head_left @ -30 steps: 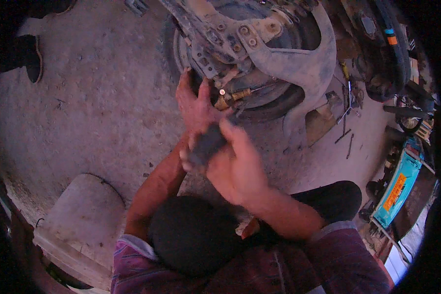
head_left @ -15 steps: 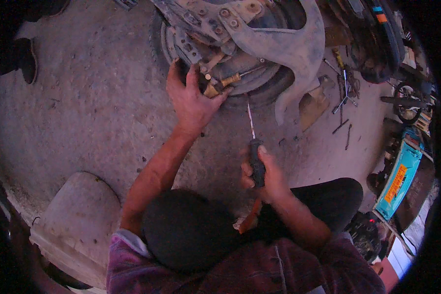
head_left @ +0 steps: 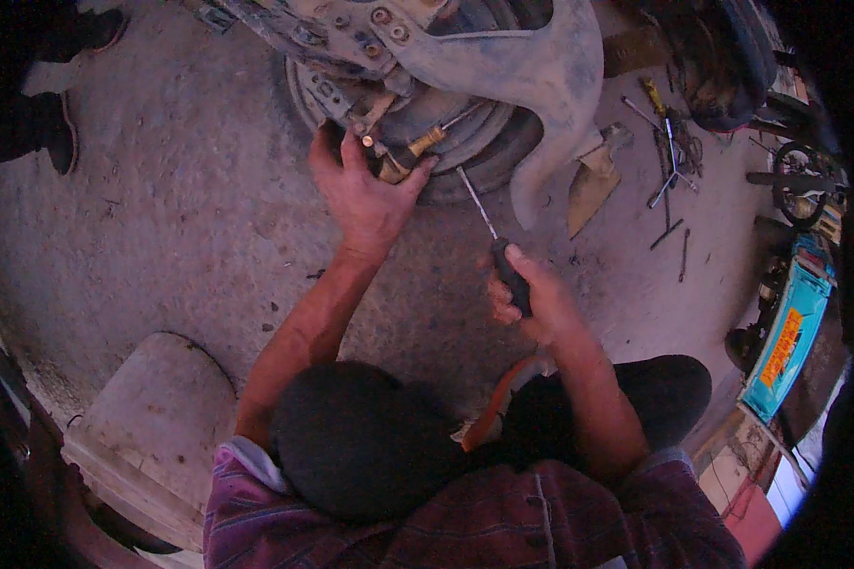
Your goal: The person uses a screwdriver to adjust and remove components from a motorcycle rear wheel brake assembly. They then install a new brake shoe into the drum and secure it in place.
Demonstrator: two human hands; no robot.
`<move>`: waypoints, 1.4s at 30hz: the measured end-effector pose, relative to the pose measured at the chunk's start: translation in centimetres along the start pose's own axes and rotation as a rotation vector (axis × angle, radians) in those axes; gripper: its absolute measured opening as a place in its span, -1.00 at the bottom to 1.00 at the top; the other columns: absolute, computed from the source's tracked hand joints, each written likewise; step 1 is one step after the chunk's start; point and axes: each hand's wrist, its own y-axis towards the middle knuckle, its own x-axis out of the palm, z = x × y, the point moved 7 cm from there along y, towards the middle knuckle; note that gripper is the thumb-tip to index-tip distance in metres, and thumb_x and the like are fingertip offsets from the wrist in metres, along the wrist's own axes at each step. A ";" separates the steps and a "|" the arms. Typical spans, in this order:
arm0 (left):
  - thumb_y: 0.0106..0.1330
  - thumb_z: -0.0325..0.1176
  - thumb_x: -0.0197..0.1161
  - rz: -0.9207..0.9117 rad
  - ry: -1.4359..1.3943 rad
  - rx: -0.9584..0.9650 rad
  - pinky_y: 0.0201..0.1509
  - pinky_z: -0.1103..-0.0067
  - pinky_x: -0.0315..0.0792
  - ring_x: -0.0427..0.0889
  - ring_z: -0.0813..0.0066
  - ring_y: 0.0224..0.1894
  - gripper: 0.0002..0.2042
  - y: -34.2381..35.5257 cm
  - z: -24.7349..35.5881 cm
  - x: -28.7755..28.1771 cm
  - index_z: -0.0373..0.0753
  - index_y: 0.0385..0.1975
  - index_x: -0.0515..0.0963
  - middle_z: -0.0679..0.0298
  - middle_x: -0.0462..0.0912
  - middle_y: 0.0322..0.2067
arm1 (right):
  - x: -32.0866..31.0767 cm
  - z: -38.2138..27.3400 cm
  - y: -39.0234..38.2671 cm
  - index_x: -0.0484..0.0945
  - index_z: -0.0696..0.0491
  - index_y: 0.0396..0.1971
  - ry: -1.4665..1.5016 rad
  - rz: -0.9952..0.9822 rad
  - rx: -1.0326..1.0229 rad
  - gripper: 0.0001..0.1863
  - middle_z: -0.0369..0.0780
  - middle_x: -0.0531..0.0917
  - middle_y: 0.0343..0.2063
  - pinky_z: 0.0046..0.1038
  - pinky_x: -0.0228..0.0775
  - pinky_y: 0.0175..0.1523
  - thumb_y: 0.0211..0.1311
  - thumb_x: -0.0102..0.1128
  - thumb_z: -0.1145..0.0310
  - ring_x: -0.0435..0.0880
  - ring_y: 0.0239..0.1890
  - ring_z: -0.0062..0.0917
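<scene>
Left hand [head_left: 365, 194] clamps brass fitting [head_left: 410, 155] on wheel hub [head_left: 446, 123] upper centre, steadying it; right hand [head_left: 531, 303] grips screwdriver [head_left: 493, 237], tip aimed hubward.

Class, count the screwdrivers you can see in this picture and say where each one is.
2. One black-handled screwdriver is in the right hand, its tip toward the wheel. One yellow-handled screwdriver lies on the floor among loose tools at upper right. More may be hidden in that pile.

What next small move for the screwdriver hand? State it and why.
Probably bring the screwdriver tip up to the brass fitting: the right hand grips its handle with the tip apart from the wheel, while the left hand is on the fitting.
</scene>
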 end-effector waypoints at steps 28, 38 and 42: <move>-0.23 0.00 0.71 -0.040 0.058 -0.006 0.40 0.00 0.21 0.26 -0.32 0.35 0.01 -0.4 -0.2 0.1 -0.32 0.28 0.40 -0.33 0.21 0.35 | 7.2 0.5 1.5 0.46 0.09 -0.09 -0.241 0.237 -0.150 -0.69 -0.28 0.48 -0.49 -0.44 0.35 -0.40 0.58 0.02 0.12 0.45 -0.48 -0.56; -0.23 -0.01 0.72 -0.027 0.061 -0.018 0.39 -0.03 0.20 0.24 -0.31 0.36 0.04 -0.3 -0.3 0.4 -0.23 0.34 0.34 -0.31 0.19 0.36 | 12.1 -3.3 -1.1 0.50 0.08 -0.09 0.435 0.087 0.074 -0.74 -0.31 0.52 -0.43 -0.36 0.32 -0.30 0.54 0.03 0.18 0.45 -0.46 -0.51; -0.22 -0.01 0.72 -0.031 0.059 -0.009 0.39 -0.02 0.20 0.24 -0.31 0.36 0.03 -0.3 -0.2 0.4 -0.25 0.33 0.35 -0.31 0.18 0.36 | 14.8 -4.2 -0.4 0.51 0.06 -0.10 0.757 -0.088 0.084 -0.79 -0.35 0.52 -0.41 -0.36 0.32 -0.23 0.53 0.02 0.25 0.47 -0.42 -0.52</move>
